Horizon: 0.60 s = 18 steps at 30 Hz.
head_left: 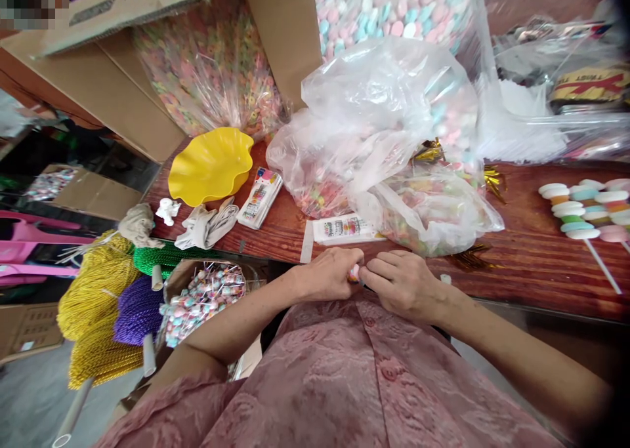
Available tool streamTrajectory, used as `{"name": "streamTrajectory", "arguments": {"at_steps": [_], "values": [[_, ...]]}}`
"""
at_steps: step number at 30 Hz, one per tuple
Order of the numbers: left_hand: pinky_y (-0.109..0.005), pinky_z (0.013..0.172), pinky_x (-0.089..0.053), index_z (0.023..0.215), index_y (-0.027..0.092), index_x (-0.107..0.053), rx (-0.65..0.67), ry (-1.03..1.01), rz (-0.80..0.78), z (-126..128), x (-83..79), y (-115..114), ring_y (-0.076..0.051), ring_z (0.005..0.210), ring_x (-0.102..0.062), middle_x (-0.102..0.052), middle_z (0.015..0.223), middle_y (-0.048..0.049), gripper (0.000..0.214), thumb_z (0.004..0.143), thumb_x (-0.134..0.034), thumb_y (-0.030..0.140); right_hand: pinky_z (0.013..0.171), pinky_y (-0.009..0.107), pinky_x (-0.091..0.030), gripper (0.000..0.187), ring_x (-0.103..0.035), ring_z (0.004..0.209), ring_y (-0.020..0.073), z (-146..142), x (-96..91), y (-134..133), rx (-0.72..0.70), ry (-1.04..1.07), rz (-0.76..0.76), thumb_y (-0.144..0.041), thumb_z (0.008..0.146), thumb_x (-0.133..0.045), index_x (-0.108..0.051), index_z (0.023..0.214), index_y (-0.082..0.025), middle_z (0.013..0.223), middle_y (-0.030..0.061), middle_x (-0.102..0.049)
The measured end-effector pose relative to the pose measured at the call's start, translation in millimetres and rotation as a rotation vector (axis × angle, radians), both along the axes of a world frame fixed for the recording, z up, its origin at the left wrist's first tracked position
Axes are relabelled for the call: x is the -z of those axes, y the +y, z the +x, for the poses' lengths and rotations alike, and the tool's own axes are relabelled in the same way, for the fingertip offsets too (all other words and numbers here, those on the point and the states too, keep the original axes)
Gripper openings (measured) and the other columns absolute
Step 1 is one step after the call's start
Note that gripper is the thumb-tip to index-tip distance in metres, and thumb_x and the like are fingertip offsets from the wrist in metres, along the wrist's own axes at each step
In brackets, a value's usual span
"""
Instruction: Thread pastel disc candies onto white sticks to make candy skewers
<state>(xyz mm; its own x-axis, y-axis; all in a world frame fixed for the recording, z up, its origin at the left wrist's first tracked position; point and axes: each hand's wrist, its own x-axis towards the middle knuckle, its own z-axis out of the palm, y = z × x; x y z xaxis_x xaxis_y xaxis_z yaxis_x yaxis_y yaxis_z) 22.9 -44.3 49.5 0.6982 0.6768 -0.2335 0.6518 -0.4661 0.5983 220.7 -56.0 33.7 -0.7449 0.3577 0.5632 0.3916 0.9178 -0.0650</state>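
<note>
Right at the near edge of the wooden table (522, 264) I see both hands meeting, just above the pink blouse. The left hand (327, 274) is curled, its fingertips pinched on a small pink sweet (353, 275). The right hand (401, 283) comes in from the other side and is clenched on the same piece. Most of the sweet is hidden between the fingers, so I cannot tell its shape.

Just beyond the knuckles a flat printed packet (347, 229) lies on the wood, and behind it sits a heap of clear bags (394, 140) full of pastel sweets. A yellow wavy bowl (211, 164) stands further left, with a second packet (260, 197) just beside it. Finished candy sticks (583, 213) lie at the far right, well apart from the hands. Below the table's left end, a box of lollipops (204, 296) sits next to bundles of yellow, green and purple cord (98, 284).
</note>
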Motion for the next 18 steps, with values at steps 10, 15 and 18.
{"name": "streamTrajectory", "arguments": {"at_steps": [10, 15, 18], "values": [[-0.027, 0.062, -0.032, 0.079, 0.018, -0.06, -0.144, 0.126, 0.104, -24.4, -4.3, 4.3, -0.017, 0.071, -0.056, -0.064, 0.077, -0.0019, 0.014, 0.079, -0.063, 0.032, 0.06, 0.034, -0.028, 0.019, -0.044, 0.064, 0.0151, 13.0, 1.1, -2.9, 0.086, 0.031, -0.046, -0.008, 0.087, -0.049, -0.066, 0.093, -0.012, 0.066, 0.0021, -0.056], [-0.027, 0.058, -0.028, 0.075, 0.018, -0.061, -0.13, 0.117, 0.109, -20.9, -2.1, 5.7, -0.015, 0.065, -0.053, -0.063, 0.071, -0.002, 0.018, 0.079, -0.061, 0.036, 0.061, 0.034, -0.028, 0.02, -0.041, 0.063, 0.0151, 12.3, -5.9, -1.2, 0.013, -0.009, -0.01, -0.009, 0.088, -0.048, -0.066, 0.095, -0.011, 0.067, 0.0019, -0.056], [-0.028, 0.056, -0.027, 0.073, 0.017, -0.062, -0.106, 0.136, 0.085, -16.9, -4.4, 5.4, -0.015, 0.062, -0.052, -0.063, 0.068, -0.0026, 0.019, 0.078, -0.061, 0.036, 0.062, 0.034, -0.028, 0.019, -0.041, 0.064, 0.0152, 10.2, -6.6, -2.3, -0.02, -0.056, 0.017, -0.01, 0.09, -0.049, -0.066, 0.097, -0.01, 0.068, 0.0017, -0.056]]}}
